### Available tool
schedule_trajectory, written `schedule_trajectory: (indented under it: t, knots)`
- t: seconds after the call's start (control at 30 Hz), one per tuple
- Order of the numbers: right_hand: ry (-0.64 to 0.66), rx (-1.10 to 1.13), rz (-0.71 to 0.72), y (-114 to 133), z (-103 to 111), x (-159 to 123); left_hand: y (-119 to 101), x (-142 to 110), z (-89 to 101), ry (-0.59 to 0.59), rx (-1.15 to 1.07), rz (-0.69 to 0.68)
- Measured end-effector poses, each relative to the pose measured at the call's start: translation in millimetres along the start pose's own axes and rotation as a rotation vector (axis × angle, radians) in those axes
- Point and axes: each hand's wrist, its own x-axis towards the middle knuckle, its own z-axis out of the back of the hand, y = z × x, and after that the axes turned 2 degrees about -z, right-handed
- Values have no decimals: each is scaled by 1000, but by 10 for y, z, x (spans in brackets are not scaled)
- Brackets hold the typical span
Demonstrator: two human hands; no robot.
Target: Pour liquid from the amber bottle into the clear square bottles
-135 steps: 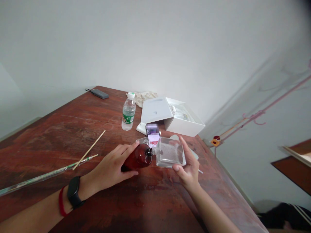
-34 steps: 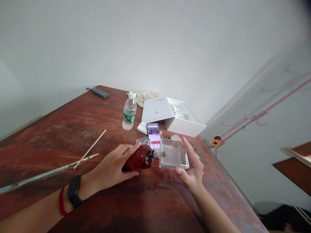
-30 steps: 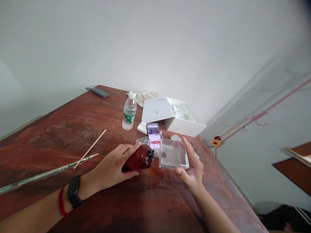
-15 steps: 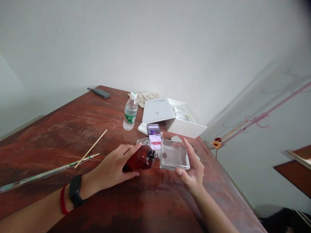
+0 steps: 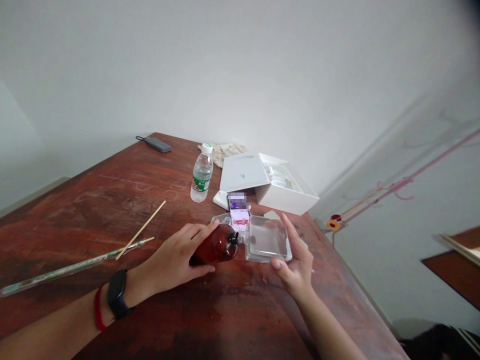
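My left hand point(image 5: 182, 252) is wrapped round a dark amber bottle point(image 5: 219, 244), which is tipped over with its neck toward the right. In my right hand point(image 5: 296, 260) is a clear square bottle point(image 5: 268, 240), gripped at its base end and sides. It is tilted too, and its neck points left at the mouth of the amber bottle. The two necks are close together; whether they touch I cannot tell. Behind the amber bottle another clear container point(image 5: 222, 218) is partly hidden. A phone point(image 5: 239, 212) with a lit screen lies just behind the bottles.
On the wooden table point(image 5: 180, 320) stands a water bottle point(image 5: 201, 175) with a green label. An open white box point(image 5: 288, 200) and a cloth point(image 5: 227, 151) are at the back. A grey power bank point(image 5: 157, 144) lies far left, wooden sticks point(image 5: 144, 227) and a wrapped stick point(image 5: 56, 272) nearer.
Hardly anything differs. The clear square bottle and my right hand have shifted very slightly left; my left hand keeps its hold on the amber bottle.
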Motion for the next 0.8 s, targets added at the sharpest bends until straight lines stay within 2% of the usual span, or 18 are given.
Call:
schedule_trajectory:
  t: [0.8]
  knots:
    - [-9, 18, -41, -22, 0, -5, -2, 9, -2, -11, -6, -5]
